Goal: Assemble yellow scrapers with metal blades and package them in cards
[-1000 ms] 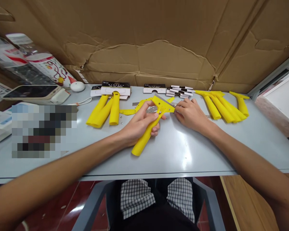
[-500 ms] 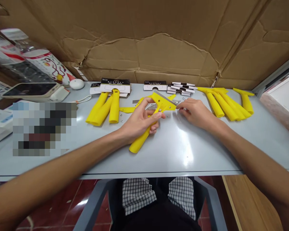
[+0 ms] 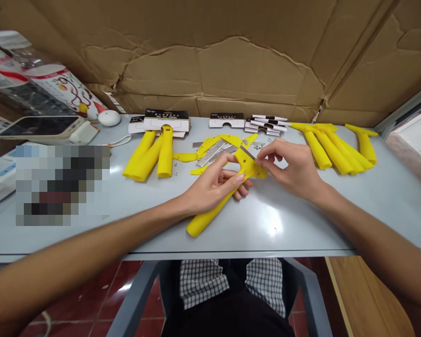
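Note:
My left hand [image 3: 219, 185] is closed around a yellow plastic scraper [image 3: 210, 216], its tubular handle slanting down to the left. Along the upper edge of the scraper's head lies a thin metal blade [image 3: 248, 153]. The thumb and forefinger of my right hand [image 3: 289, 166] pinch the blade's edge, and my fingertips hide part of it. Behind my left hand lie loose metal blades [image 3: 211, 153] and flat yellow plates [image 3: 186, 157]. Small screws [image 3: 257, 146] are scattered beside them, and a few nuts [image 3: 176, 174] sit further left.
Yellow scrapers with card sleeves [image 3: 166, 122] lie at left; bare yellow scrapers [image 3: 337, 152] lie at right. Folded cards [image 3: 226, 120] rest against the cardboard wall [image 3: 245, 70]. A phone [image 3: 42, 127], a bottle [image 3: 52, 77] and a white oval object [image 3: 109, 118] are on the left.
The scraper has come slightly nearer and right, uncovering the loose blades behind it. My right fingertips have shifted from the head's right corner to further along the blade edge.

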